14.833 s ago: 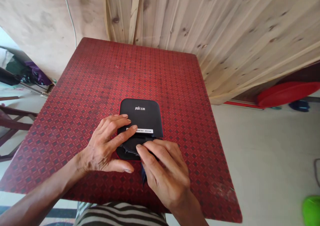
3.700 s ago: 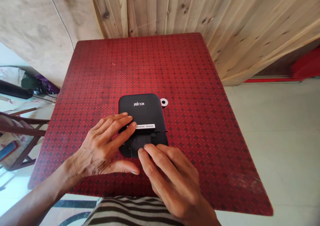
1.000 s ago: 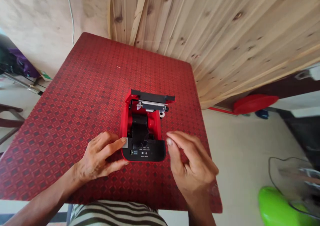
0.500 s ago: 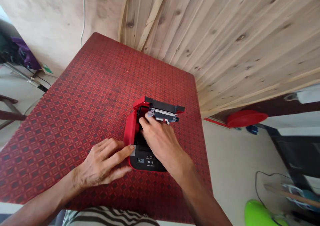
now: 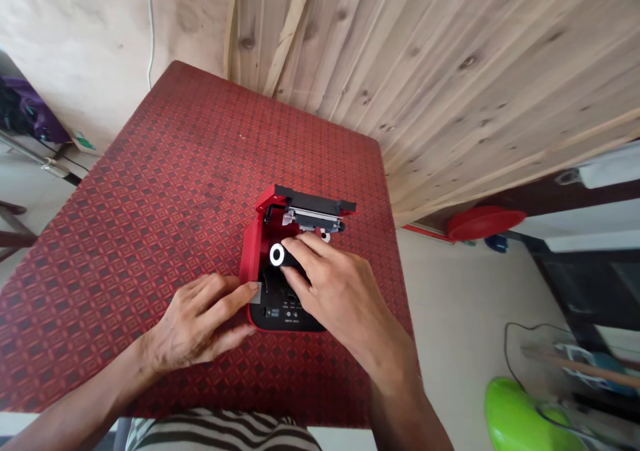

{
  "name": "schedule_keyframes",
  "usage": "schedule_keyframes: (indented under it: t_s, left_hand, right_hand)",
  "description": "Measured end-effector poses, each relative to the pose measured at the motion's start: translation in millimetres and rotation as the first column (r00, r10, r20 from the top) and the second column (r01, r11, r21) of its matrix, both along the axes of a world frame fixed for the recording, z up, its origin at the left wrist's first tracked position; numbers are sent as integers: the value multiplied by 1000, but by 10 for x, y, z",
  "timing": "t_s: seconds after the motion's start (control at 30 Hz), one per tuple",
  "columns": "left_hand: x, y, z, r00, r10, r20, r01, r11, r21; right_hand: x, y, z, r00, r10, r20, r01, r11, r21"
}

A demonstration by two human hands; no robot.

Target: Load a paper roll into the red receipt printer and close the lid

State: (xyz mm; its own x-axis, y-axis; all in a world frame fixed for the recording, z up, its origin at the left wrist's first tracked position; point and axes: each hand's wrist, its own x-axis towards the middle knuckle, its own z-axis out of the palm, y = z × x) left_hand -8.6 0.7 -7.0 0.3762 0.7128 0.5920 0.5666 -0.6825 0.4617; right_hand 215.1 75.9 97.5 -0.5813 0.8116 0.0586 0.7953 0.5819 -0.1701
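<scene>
A small red-and-black printer [image 5: 250, 251] stands on the table with its lid [image 5: 315, 200] raised. My left hand [image 5: 200, 321] steadies its near left corner, forefinger on a pale square patch [image 5: 256, 293] and thumb along the front edge. Between the thumb and fingers of my right hand [image 5: 340, 291] is a black roll [image 5: 290, 258]; its white ring-shaped end [image 5: 277, 254] faces left. The roll is over the open compartment, its far end hidden by the fingers. Under the lid shows a grey and clear plastic mechanism [image 5: 313, 220].
The table [image 5: 220, 144] has a red patterned cover and meets a wooden plank wall [image 5: 400, 58]. On the right, a red round object [image 5: 485, 222] and a bright green object [image 5: 507, 414] are near the floor. A white cable [image 5: 150, 31] hangs behind the table.
My right hand has come up out of the compartment and back toward me, with the black roll now showing in its fingers. My left hand keeps its place on the printer's corner.
</scene>
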Motion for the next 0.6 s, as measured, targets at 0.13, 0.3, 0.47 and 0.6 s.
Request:
schedule_keyframes:
  t_s: [0.13,0.3,0.47,0.6]
  left_hand:
    - [-8,16,24,1000,-2,-3,2,1000,23]
    - [-8,26,-4,1000,16,-6,-16,999,45]
    - [-16,-2,-113,999,44,29,-44,999,26]
    - [-6,-23,-158,995,95,28,-96,995,34]
  right_hand:
    - [326,-198,168,904,-73,-422,62,997,-38]
    - [816,-570,12,603,-396,-692,231,918,-323]
    - [953,-926,-542,386,-631,-673,352,775,-525]
    - [828,-1012,-901,401,-674,-620,349,738,-577]
